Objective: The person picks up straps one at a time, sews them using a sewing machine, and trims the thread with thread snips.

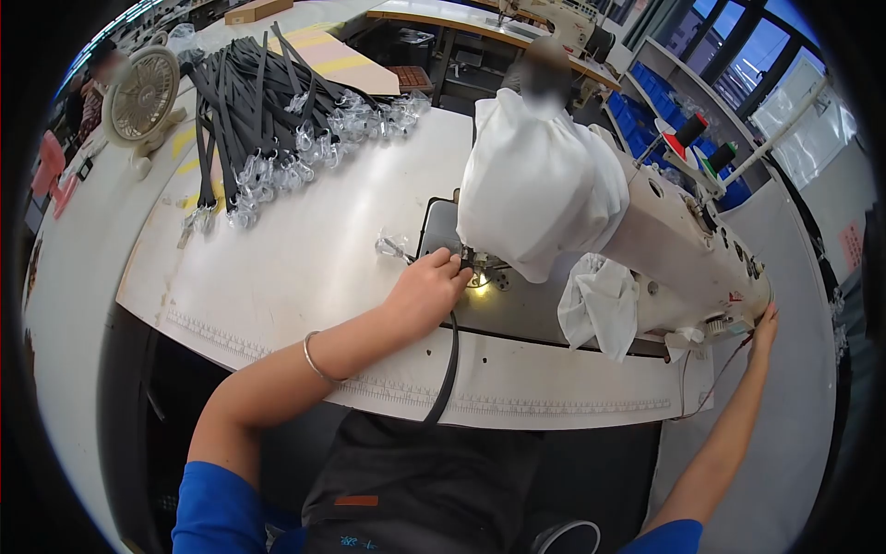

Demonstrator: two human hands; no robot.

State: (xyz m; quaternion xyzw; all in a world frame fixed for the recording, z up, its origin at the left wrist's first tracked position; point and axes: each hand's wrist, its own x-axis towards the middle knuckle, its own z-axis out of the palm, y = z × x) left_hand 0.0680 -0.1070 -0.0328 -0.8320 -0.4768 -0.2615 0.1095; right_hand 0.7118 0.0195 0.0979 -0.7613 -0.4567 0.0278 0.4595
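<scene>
My left hand is closed on a black strap at the needle area of a white sewing machine. The strap hangs from under my fingers over the table's front edge. Its other end, with a metal clip in clear plastic, lies just left of the hand. A small lamp glows beside the presser foot, which is partly hidden by my fingers. At the machine's right end, my right hand has its fingers curled on the handwheel, which is mostly hidden.
A white cloth bag covers the machine's head, and a smaller white cloth hangs beside it. Several black straps with plastic-wrapped clips are piled at back left. Thread spools stand at right. A fan is at far left.
</scene>
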